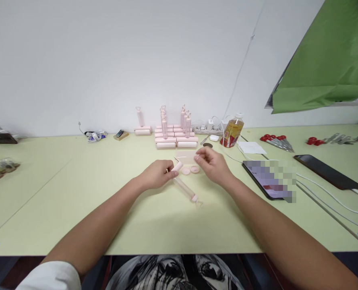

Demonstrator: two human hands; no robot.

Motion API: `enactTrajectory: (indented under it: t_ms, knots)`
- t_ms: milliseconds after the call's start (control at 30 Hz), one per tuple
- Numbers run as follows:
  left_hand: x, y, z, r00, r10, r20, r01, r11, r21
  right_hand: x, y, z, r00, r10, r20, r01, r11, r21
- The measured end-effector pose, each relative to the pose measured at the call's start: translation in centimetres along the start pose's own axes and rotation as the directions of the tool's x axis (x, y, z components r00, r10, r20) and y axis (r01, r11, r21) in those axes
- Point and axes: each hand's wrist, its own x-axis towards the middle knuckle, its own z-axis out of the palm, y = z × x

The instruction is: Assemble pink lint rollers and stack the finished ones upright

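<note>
My left hand (159,174) is closed on a small white-and-pink roll (178,165), pinched between thumb and fingers; it looks like a lint roller's roll. From below the roll a clear pinkish tube handle (185,189) with a looped end slants down to the right, just above or on the table. My right hand (212,163) hovers by the right end of a pale pink translucent cover (185,155). Its fingers are loosely curled and the thumb is apart, with nothing visible between them. Two round pink end caps (186,171) lie between my hands.
Pink roller sets (176,141) with upright tubes stand in rows against the wall. Right of them are a drink bottle (232,129), a power strip (207,131), white cables and a phone (267,180). Farther right lie a black phone (328,172) and red-handled tools (277,141).
</note>
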Motion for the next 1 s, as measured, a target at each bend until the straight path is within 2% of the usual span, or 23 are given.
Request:
enactTrajectory:
  t_ms: [33,100,167,233,300,367,467,567,700,1000]
  knots:
    - [0.0,-0.1,0.2,0.996,-0.019,-0.085,0.015,0.999,-0.047,-0.3,-0.3,0.3,0.986,0.009,0.169,-0.013,1.000,0.022]
    - [-0.1,0.0,0.6,0.970,-0.047,-0.238,0.011,0.989,-0.150,-0.8,-0.6,0.8,0.897,-0.009,0.443,0.001,1.000,0.019]
    - [-0.3,0.2,1.0,0.949,-0.075,-0.307,-0.024,0.951,-0.307,-1.0,-0.7,1.0,0.837,-0.029,0.547,0.041,0.999,-0.009]
    - [-0.4,0.3,1.1,0.958,-0.102,-0.267,-0.061,0.841,-0.538,-1.0,-0.6,1.0,0.839,-0.059,0.540,0.062,0.998,0.012]
    - [-0.5,0.2,1.0,0.983,-0.093,-0.157,-0.053,0.677,-0.734,-0.9,-0.4,0.9,0.846,-0.097,0.525,0.058,0.994,0.091]
    - [-0.6,0.0,0.7,0.999,-0.036,-0.035,-0.008,0.573,-0.819,-0.9,-0.3,0.8,0.835,-0.134,0.533,0.054,0.985,0.163]
    - [-0.8,-0.3,0.5,0.993,0.043,0.112,0.069,0.557,-0.828,-0.9,-0.2,0.8,0.809,-0.159,0.566,0.054,0.979,0.199]
    - [-0.9,-0.5,0.3,0.984,0.073,0.164,0.099,0.538,-0.837,-1.0,-0.2,0.9,0.797,-0.166,0.581,0.047,0.976,0.215]
    - [-1.0,-0.3,-0.1,0.976,0.100,0.195,0.116,0.517,-0.848,-1.0,-0.3,0.8,0.792,-0.170,0.586,0.037,0.972,0.232]
    - [-1.1,-0.2,-0.4,0.982,0.054,0.182,0.122,0.559,-0.820,-1.0,-0.5,0.7,0.794,-0.134,0.593,0.050,0.986,0.157]
